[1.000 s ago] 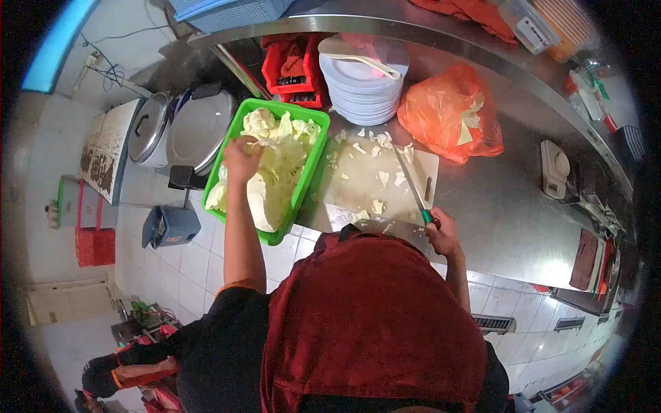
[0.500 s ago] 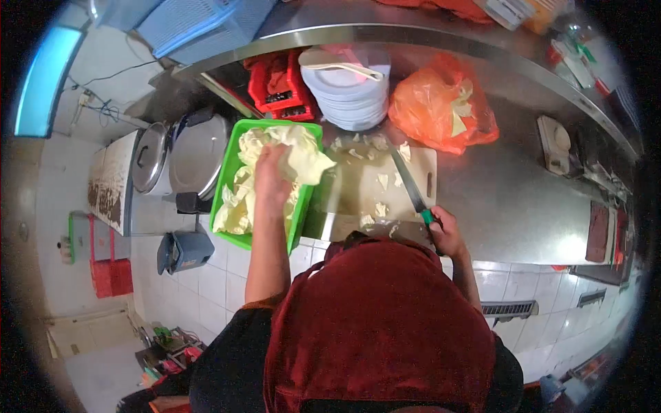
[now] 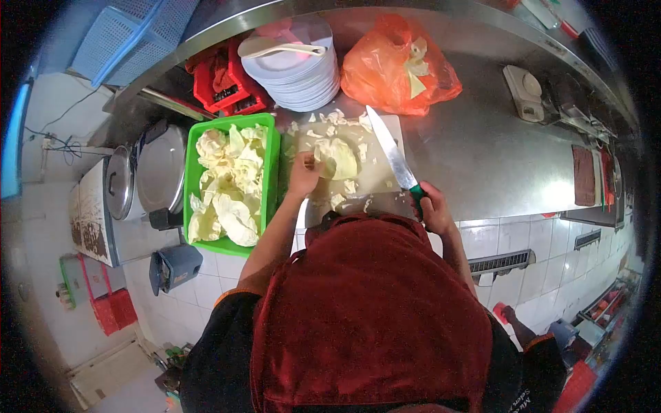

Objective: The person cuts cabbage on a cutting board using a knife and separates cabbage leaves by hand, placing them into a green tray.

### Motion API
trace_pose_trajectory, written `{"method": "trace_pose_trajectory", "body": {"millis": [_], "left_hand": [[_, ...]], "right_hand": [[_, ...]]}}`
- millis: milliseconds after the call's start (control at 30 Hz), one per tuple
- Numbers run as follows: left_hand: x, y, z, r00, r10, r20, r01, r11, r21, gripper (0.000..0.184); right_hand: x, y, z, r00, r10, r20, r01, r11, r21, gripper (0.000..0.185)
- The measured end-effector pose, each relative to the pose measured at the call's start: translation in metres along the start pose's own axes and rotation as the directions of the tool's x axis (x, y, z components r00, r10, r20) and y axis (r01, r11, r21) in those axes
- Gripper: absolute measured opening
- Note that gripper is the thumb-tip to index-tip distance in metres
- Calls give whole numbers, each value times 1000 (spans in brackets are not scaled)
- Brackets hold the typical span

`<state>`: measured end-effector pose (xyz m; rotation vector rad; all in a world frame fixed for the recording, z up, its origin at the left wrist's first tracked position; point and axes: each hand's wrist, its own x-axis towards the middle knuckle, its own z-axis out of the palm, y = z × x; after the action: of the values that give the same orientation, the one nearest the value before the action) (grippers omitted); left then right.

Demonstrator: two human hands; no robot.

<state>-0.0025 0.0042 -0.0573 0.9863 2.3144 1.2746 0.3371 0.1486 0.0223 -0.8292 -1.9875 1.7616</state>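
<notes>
My left hand (image 3: 303, 175) holds the left edge of a pale cabbage leaf (image 3: 337, 160) lying on the white cutting board (image 3: 382, 148). In my right hand (image 3: 432, 206) is the green handle of a large knife (image 3: 392, 148), its blade slanting up and left over the right part of the board. Small cabbage scraps (image 3: 334, 118) are scattered along the board's far edge, with others near its front. Left of the board, a green tray (image 3: 273, 148) holds more cabbage leaves (image 3: 234, 217).
Behind the board stand a stack of plates (image 3: 303, 82) with a ladle on top, an orange plastic bag (image 3: 385, 69) and red bins (image 3: 224, 86). A scale (image 3: 523, 93) is at the right. A raised steel shelf edge (image 3: 275, 19) crosses the back. Another person's arm shows lower right.
My left hand has moved right with a cabbage leaf, from the green tray to the cutting board. The knife in my right hand has lifted a little. The camera view has shifted.
</notes>
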Motion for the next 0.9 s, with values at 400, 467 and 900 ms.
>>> {"method": "trace_pose_trajectory", "body": {"millis": [400,467,900], "left_hand": [[-23,40,-19,972,232,-32,-210,922,325,37],[-26,40,-15,932,363,-8,-334,867,371,39],[8,76,5,903,-108,416,114,993,11,50]], "right_hand": [[25,-38,19,957,184,224,-48,864,-502,23],[24,-42,21,955,184,233,-18,820,-571,24],[7,-30,14,972,207,-115,-234,771,-593,25]]}}
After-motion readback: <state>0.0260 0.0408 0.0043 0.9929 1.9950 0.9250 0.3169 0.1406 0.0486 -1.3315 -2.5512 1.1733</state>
